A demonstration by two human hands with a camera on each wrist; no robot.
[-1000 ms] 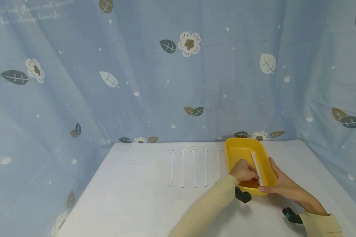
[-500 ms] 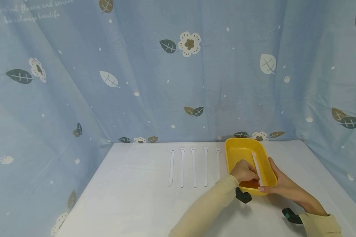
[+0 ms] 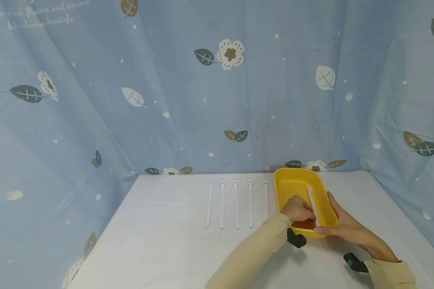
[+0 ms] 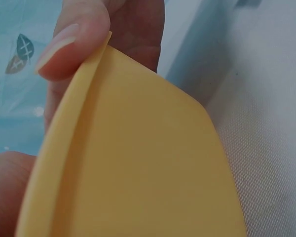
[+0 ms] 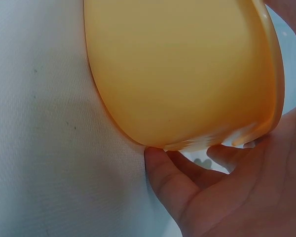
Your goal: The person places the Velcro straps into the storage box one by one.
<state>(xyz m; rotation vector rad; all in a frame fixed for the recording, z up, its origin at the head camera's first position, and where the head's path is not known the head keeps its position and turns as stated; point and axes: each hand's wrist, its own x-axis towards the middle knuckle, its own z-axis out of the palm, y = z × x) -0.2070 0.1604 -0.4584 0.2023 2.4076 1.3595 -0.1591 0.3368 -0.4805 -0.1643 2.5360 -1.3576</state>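
Note:
A yellow tray [image 3: 289,185] stands toward the right of the table. My left hand [image 3: 296,208] reaches into it with curled fingers, pinching a white cable tie [image 3: 313,204] near its lower end; the fingertips are partly hidden. My right hand [image 3: 352,230] grips the tray's near right corner, thumb at the front rim and fingers along the right side. In the left wrist view the right thumb [image 4: 64,49] presses on the rim. The right wrist view has the right fingers [image 5: 170,180] against the outer wall, low by the cloth.
Left of the tray, several white cable ties [image 3: 236,204] lie side by side, heads toward the back. The left sleeve [image 3: 253,251] covers part of the nearest one. A blue patterned curtain [image 3: 188,100] rises behind the white table [image 3: 159,237].
The cable tie in the tray has turned slightly and looks narrower than a second ago. Both hands and the tray keep almost the same place.

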